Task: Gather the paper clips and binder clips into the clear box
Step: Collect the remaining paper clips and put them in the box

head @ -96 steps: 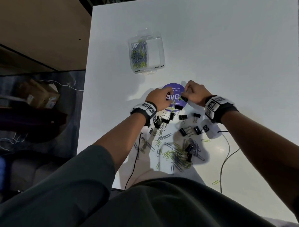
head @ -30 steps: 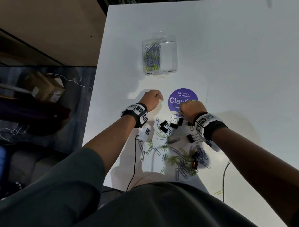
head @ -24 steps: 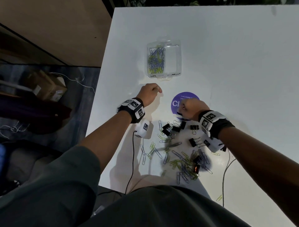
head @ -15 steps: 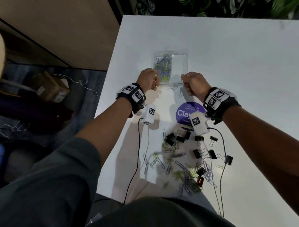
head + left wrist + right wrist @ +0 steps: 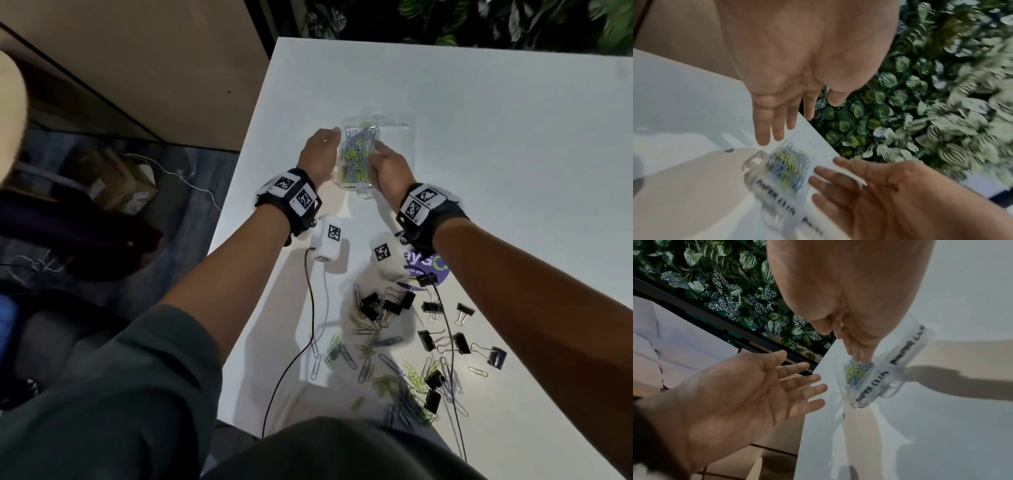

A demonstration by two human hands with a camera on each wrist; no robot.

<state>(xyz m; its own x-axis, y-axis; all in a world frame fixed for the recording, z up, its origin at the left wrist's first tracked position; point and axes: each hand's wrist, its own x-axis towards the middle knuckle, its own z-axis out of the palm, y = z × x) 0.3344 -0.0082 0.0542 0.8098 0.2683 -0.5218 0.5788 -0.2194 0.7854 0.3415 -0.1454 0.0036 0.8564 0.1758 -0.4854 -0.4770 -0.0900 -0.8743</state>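
The clear box (image 5: 376, 150) sits on the white surface (image 5: 513, 171), with blue and yellow paper clips piled in its left compartment. Both hands hover at it with fingers straight and spread, holding nothing: the left hand (image 5: 320, 154) just beside its left wall, the right hand (image 5: 388, 168) over its near edge. Nearer the person, loose paper clips (image 5: 394, 377) and black binder clips (image 5: 442, 339) lie scattered, some touching a purple round sticker (image 5: 431, 270).
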